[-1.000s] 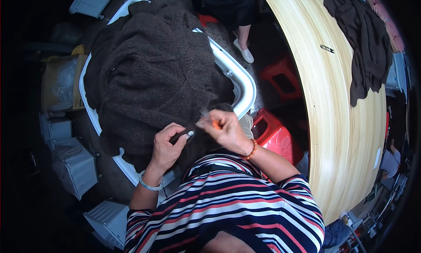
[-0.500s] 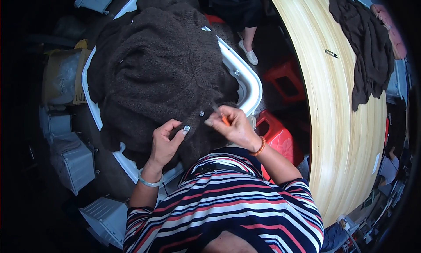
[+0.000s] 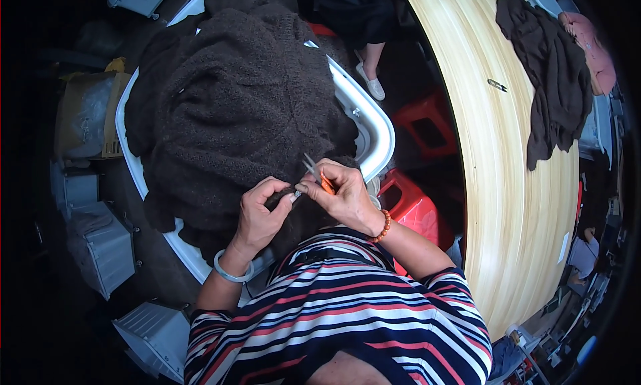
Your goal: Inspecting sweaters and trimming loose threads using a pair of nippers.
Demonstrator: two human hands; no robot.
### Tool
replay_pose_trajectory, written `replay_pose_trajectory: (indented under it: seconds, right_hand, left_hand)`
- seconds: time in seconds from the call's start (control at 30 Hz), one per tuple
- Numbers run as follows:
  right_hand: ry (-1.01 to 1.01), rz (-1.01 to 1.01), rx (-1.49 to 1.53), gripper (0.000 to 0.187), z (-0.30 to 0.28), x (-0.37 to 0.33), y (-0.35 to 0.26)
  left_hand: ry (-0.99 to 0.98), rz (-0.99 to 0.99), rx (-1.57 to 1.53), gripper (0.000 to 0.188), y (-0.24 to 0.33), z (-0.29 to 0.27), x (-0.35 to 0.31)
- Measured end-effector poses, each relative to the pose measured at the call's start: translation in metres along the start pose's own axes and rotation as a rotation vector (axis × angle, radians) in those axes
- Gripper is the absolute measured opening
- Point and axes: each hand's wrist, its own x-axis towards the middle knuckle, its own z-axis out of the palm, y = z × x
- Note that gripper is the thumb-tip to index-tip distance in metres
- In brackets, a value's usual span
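A dark brown knitted garment (image 3: pixel 227 124) lies heaped in front of me over a white tub (image 3: pixel 385 141). My left hand (image 3: pixel 259 215) is closed, pinching the garment's near edge beside a small shiny button (image 3: pixel 298 193). Thumb and finger of my right hand (image 3: pixel 348 197) meet at that same button. Tucked in the right palm are small scissors (image 3: pixel 326 182) with orange handles, their metal blades pointing up and away over the knit. Fingers partly cover the button.
On the right is a wooden table (image 3: pixel 494 205) with a dark garment (image 3: pixel 554 78) and a small black tool (image 3: pixel 497 85). Red stools (image 3: pixel 414 208) stand between tub and table. Grey bins (image 3: pixel 110 248) and a cardboard box (image 3: pixel 83 118) are left. Another person's foot (image 3: pixel 371 82) shows beyond the tub.
My right hand has moved left and down to meet the left at the button. The left hand has shifted slightly right. The scissors' blades now show more clearly.
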Motion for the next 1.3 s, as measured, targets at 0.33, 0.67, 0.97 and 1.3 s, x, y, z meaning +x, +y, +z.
replay_pose_trajectory:
  seconds: [0.33, 0.67, 0.97, 1.3]
  right_hand:
    - [-0.035, 0.117, 0.059, 0.017, -0.008, 0.004, -0.009]
    - [-0.033, -0.104, -0.143, 0.015, -0.008, 0.007, -0.018]
    - [-0.109, 0.127, -0.107, 0.023, -0.02, 0.007, -0.022]
    - [-0.3, 0.211, -0.409, 0.034, -0.024, -0.003, -0.043]
  left_hand:
    - [-0.068, 0.133, -0.066, 0.034, 0.004, 0.002, 0.01]
    - [-0.08, 0.092, -0.065, 0.017, -0.006, 0.001, 0.012]
    - [0.002, -0.053, -0.472, 0.011, -0.01, 0.0, 0.009]
    - [0.104, -0.319, -0.948, 0.012, -0.023, -0.013, 0.008]
